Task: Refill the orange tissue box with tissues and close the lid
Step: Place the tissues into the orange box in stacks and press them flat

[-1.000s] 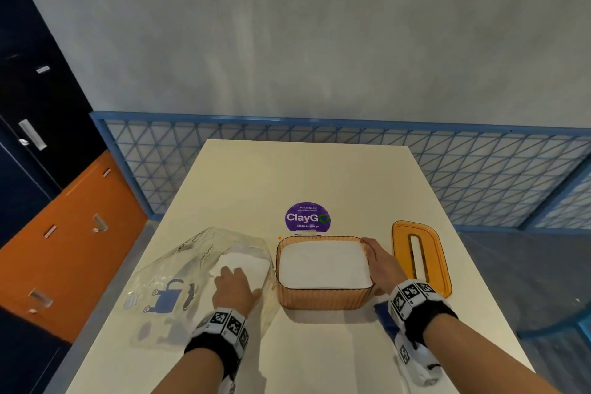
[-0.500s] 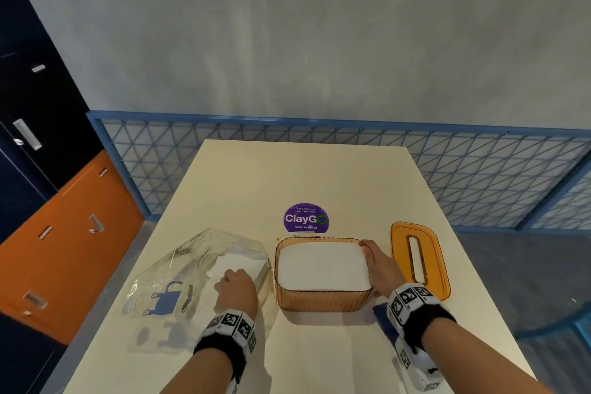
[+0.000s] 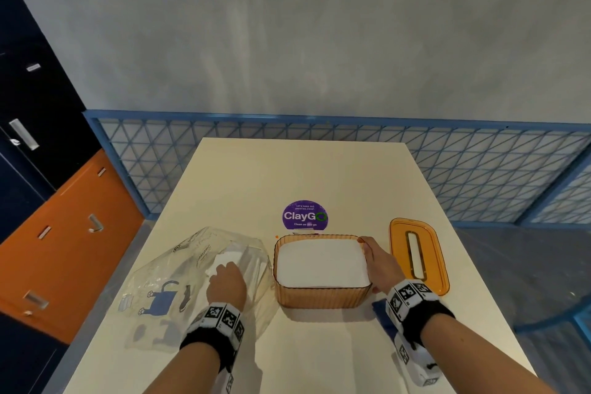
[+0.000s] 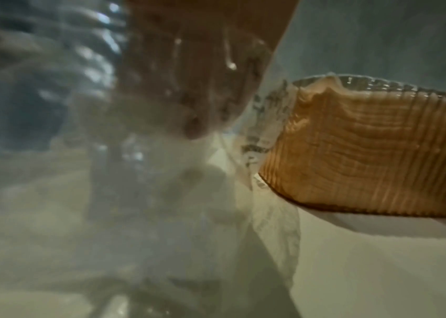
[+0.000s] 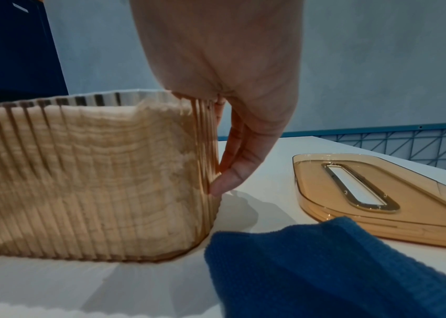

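Note:
The ribbed orange tissue box (image 3: 321,297) stands open on the table, filled nearly to the rim with white tissues (image 3: 321,264). My right hand (image 3: 380,262) holds its right wall, thumb at the rim and fingers (image 5: 229,172) lying down the outside. The orange slotted lid (image 3: 398,246) lies flat to the right of that hand, also visible in the right wrist view as the lid (image 5: 420,206). My left hand (image 3: 225,285) is in the clear plastic bag (image 3: 179,269) left of the box, fingers curled over the remaining tissues (image 3: 228,257). The left wrist view is blurred by plastic.
A blue cloth (image 5: 325,269) lies on the table under my right wrist. A purple ClayGo sticker (image 3: 304,216) sits just behind the box. The table (image 3: 297,169) ends at a blue mesh railing (image 3: 479,169); orange and dark cabinets (image 3: 64,233) stand to the left.
My left hand has shifted slightly inside the bag. The right hand, the box and the lid have stayed where they were.

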{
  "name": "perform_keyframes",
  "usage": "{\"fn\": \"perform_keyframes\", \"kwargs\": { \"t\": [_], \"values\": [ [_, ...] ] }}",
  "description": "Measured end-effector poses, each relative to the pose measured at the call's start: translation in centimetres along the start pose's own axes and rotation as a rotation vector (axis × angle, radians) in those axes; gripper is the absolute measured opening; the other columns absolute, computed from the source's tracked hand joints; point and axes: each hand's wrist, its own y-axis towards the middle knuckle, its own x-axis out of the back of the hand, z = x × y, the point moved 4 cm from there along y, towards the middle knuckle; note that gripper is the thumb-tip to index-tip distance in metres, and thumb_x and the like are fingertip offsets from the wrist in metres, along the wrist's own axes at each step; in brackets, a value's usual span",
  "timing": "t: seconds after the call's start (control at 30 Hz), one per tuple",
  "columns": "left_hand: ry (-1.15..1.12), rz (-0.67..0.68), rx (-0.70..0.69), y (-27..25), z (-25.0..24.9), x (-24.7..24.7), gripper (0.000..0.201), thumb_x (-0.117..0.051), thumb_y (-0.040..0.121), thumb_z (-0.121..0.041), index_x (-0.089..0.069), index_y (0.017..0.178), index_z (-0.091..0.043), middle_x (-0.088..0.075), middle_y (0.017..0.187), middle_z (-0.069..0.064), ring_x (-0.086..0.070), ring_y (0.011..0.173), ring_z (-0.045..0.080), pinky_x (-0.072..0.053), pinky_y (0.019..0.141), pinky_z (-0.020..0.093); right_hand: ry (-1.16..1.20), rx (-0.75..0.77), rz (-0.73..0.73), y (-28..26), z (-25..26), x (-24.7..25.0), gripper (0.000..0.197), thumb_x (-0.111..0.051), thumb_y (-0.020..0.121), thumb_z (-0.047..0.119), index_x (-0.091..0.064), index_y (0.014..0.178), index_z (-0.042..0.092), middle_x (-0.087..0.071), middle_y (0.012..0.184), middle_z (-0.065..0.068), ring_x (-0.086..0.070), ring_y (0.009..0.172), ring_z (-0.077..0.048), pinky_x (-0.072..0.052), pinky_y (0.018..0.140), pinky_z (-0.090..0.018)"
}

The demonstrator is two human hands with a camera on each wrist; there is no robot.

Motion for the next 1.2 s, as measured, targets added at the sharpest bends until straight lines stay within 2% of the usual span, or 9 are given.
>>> {"fn": "perform_keyframes", "kwargs": {
  "t": [0.13,0.2,0.3,0.47,0.53,0.67,0.8,1.0,1.2],
  "values": [
    [-0.002,0.062,0.002,-0.8,-0.7,-0.6,0.045,-0.045,0.093,-0.043,-0.040,0.125,-0.011,-0.043,0.129,0.010,-0.048,0.118,0.028,-0.046,0.091,0.033,-0.006,0.004,-0.002,0.1,0.0,-0.1,0.041,-0.016,0.101,0.040,-0.036,0.134,0.028,-0.061,0.114,-0.015,-0.058,0.092,-0.027,-0.050,0.081,-0.034],
    [0.024,0.070,0.017,-1.0,-1.0,-1.1,0.043,-0.052,0.090,-0.038,-0.041,0.122,-0.012,-0.041,0.127,0.010,-0.046,0.118,0.028,-0.046,0.090,0.032,-0.012,0.004,0.002,0.1,0.0,-0.1,0.041,-0.017,0.101,0.040,-0.036,0.134,0.028,-0.061,0.113,-0.015,-0.057,0.089,-0.026,-0.049,0.077,-0.032],
    [0.060,0.062,0.021,-0.8,-1.2,-1.4,0.030,-0.041,0.094,-0.017,-0.040,0.124,-0.011,-0.041,0.128,0.011,-0.046,0.120,0.030,-0.044,0.097,0.034,-0.010,0.009,0.002,0.1,0.0,-0.1,0.041,-0.017,0.101,0.041,-0.036,0.135,0.027,-0.062,0.111,-0.016,-0.057,0.088,-0.026,-0.048,0.076,-0.032],
    [0.052,0.035,0.010,-0.6,-1.0,-1.2,0.030,-0.037,0.095,-0.010,-0.038,0.125,-0.009,-0.042,0.130,0.012,-0.047,0.120,0.029,-0.046,0.094,0.033,0.005,0.008,0.003,0.2,-0.1,-0.1,0.042,-0.017,0.100,0.042,-0.037,0.135,0.028,-0.062,0.112,-0.015,-0.059,0.093,-0.029,-0.048,0.080,-0.034],
    [0.031,0.030,0.018,-0.7,-1.0,-1.4,0.032,-0.041,0.094,-0.013,-0.038,0.125,-0.010,-0.041,0.130,0.011,-0.045,0.121,0.029,-0.047,0.094,0.033,0.003,0.007,0.001,0.1,0.0,-0.1,0.041,-0.017,0.100,0.041,-0.036,0.135,0.028,-0.062,0.110,-0.015,-0.059,0.091,-0.029,-0.049,0.079,-0.034],
    [-0.036,0.054,0.064,-0.7,-1.1,-1.9,0.049,-0.053,0.090,-0.042,-0.040,0.124,-0.009,-0.041,0.127,0.010,-0.043,0.120,0.030,-0.049,0.091,0.038,0.010,0.006,0.006,0.0,0.1,-0.1,0.041,-0.018,0.101,0.041,-0.036,0.134,0.028,-0.062,0.110,-0.014,-0.059,0.090,-0.027,-0.050,0.078,-0.034],
    [0.017,0.046,0.075,-0.1,-1.2,-2.3,0.037,-0.051,0.091,-0.021,-0.039,0.124,-0.011,-0.040,0.127,0.010,-0.042,0.122,0.030,-0.049,0.095,0.039,0.029,0.005,0.004,0.0,0.1,-0.1,0.041,-0.017,0.100,0.042,-0.036,0.134,0.029,-0.063,0.109,-0.014,-0.060,0.092,-0.029,-0.051,0.077,-0.034],
    [0.120,0.073,0.056,-0.3,-1.5,-2.2,0.036,-0.048,0.090,-0.016,-0.038,0.124,-0.010,-0.040,0.127,0.010,-0.045,0.119,0.030,-0.048,0.096,0.037,0.011,-0.006,0.006,0.0,0.1,-0.1,0.042,-0.016,0.100,0.042,-0.035,0.135,0.029,-0.062,0.109,-0.014,-0.060,0.091,-0.029,-0.051,0.075,-0.033],
    [0.284,0.105,0.020,-0.4,-1.4,-2.0,0.059,-0.065,0.077,-0.019,-0.033,0.125,-0.009,-0.041,0.124,0.010,-0.050,0.113,0.026,-0.047,0.096,0.035,0.003,0.017,-0.004,-0.1,0.1,0.0,0.040,-0.018,0.101,0.038,-0.036,0.136,0.026,-0.063,0.110,-0.016,-0.060,0.093,-0.029,-0.050,0.080,-0.034]
  ]
}}
